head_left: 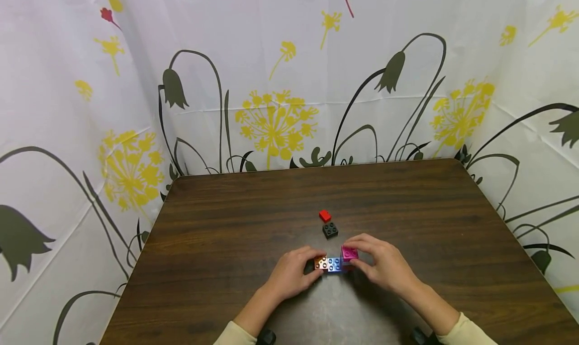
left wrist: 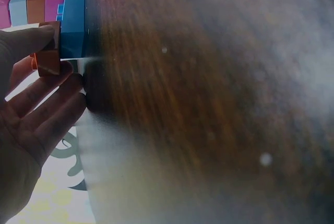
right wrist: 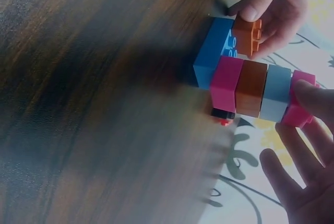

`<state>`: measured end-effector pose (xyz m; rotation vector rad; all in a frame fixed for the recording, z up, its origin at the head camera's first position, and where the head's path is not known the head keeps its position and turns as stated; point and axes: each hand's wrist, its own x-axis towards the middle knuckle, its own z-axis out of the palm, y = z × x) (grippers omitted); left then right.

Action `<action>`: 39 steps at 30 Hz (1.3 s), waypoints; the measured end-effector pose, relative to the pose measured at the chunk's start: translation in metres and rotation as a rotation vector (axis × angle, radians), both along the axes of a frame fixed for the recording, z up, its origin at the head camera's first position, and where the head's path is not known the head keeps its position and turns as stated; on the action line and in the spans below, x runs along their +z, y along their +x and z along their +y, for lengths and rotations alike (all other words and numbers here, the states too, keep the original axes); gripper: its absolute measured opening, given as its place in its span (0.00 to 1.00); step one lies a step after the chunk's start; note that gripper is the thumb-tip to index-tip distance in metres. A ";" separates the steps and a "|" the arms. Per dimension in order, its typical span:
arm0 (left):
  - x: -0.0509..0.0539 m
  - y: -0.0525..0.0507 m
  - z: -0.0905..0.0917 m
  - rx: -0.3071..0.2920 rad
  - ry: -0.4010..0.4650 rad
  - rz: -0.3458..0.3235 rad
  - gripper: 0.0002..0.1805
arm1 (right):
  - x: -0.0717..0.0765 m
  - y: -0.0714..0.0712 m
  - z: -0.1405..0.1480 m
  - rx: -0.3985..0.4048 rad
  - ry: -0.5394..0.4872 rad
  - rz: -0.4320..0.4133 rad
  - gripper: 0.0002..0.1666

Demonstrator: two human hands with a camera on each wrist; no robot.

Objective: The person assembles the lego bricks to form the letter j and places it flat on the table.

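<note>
A long blue brick (head_left: 334,264) (right wrist: 211,51) lies flat on the table. On its left end sits an orange brick (head_left: 320,262) (left wrist: 49,51), which my left hand (head_left: 291,273) (left wrist: 39,114) pinches between thumb and fingers. The right end carries a tower: a pink brick (right wrist: 226,83), an orange-brown one (right wrist: 251,88), a light blue one (right wrist: 276,93) and a pink one (head_left: 350,253) (right wrist: 297,106) on top. My right hand (head_left: 386,264) (right wrist: 313,166) grips that top pink brick, its other fingers spread. Blue studs show between the orange brick and the tower.
Behind the blue brick, on the dark wooden table (head_left: 217,234), lie a black brick (head_left: 330,230) and a small red brick (head_left: 324,215) close to it. A white curtain (head_left: 271,43) with flower prints hangs at the table's far edge and sides.
</note>
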<state>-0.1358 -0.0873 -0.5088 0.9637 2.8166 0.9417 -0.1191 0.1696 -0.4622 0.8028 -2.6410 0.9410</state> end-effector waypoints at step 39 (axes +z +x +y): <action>-0.002 0.000 0.000 0.017 -0.017 0.009 0.20 | -0.005 -0.007 0.006 0.092 -0.078 -0.164 0.25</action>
